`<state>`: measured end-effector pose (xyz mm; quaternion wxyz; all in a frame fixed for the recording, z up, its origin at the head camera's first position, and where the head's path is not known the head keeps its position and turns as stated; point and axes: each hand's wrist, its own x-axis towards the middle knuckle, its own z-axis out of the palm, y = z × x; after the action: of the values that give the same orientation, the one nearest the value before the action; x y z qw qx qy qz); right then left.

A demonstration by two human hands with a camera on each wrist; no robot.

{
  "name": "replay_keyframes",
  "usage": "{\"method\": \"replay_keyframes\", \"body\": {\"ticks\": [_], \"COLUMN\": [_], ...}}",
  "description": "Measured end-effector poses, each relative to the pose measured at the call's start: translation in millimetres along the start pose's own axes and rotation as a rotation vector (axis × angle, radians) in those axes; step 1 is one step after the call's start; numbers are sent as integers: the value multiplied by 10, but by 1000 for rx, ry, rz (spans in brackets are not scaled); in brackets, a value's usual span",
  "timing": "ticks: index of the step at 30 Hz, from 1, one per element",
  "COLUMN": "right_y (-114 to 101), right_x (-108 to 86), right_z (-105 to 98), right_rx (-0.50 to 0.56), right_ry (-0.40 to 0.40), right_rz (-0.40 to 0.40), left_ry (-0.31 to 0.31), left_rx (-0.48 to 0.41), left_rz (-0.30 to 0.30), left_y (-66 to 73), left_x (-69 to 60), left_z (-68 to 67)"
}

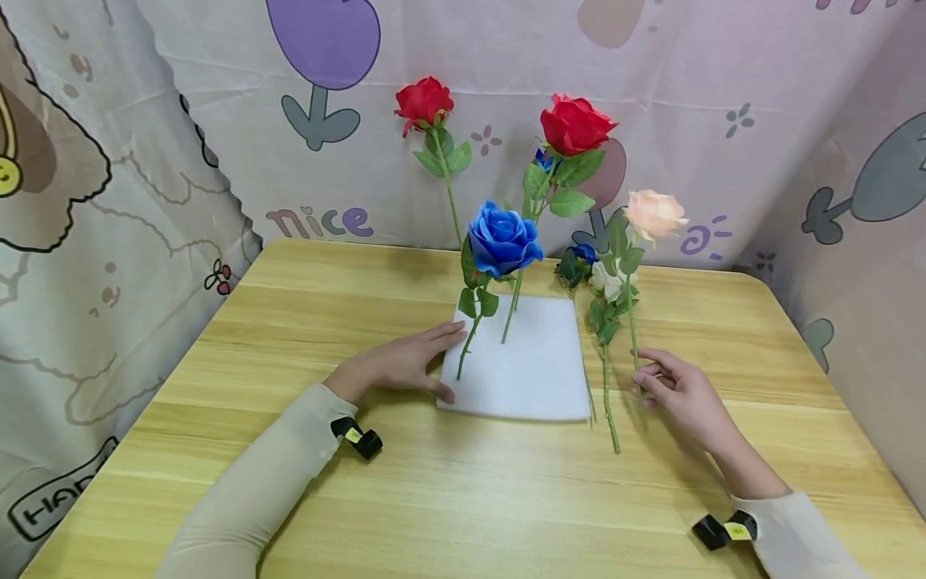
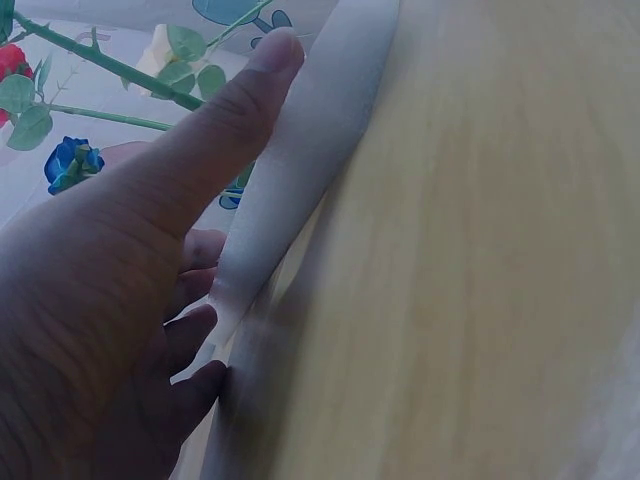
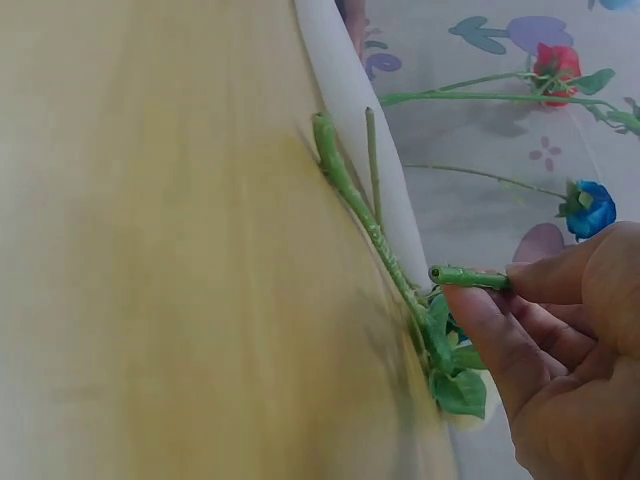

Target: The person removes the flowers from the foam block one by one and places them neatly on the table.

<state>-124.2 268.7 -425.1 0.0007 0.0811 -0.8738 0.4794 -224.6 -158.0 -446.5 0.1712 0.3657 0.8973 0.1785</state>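
White and slab-like, a block (image 1: 542,382) lies on a wood-grained table (image 1: 434,498) before a printed cloth (image 1: 477,40), flowers standing over it and more alongside. Clock positions run from the block's middle in the head view. At nine o'clock, a person's left hand (image 1: 408,358) rests against the block's edge, thumb and fingers extended, grasping nothing. At three o'clock, the right hand (image 1: 676,394) pinches the stem of a peach rose (image 1: 654,215), the bloom raised toward half past one, the cut end jutting free of the fingertips in the right wrist view.

The work looks a little past halfway, with four flowers apparently upright in the block: a blue rose (image 1: 504,239), its stem's foot between eight and nine o'clock; a large red rose (image 1: 579,125) toward half past twelve; a second red rose (image 1: 424,103) toward eleven, its foot hidden; and a small blue bloom (image 1: 544,160), mostly screened by the large red one. Outside the block are the held peach rose, a white rose (image 1: 606,281) lying near two o'clock and a dark-leaved blue flower (image 1: 584,253) lying near one.
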Motion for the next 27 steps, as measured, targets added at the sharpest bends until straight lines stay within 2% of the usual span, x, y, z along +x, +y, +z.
{"method": "replay_keyframes", "body": {"ticks": [8,18,27], "right_y": [68,122,166], "right_x": [-183,-364,-462], "right_z": [-51,-119,-200], "right_rx": [-11,3,13], "right_ry": [8,5,31], "right_rz": [36,129,149], "left_ry": [-1,-8,-6], "left_rx": [4,6,2], "left_rz": [3,1,-7], "left_y": [5,4,16], "left_x": [-3,1,-5], "left_z": [-6,0,3]}}
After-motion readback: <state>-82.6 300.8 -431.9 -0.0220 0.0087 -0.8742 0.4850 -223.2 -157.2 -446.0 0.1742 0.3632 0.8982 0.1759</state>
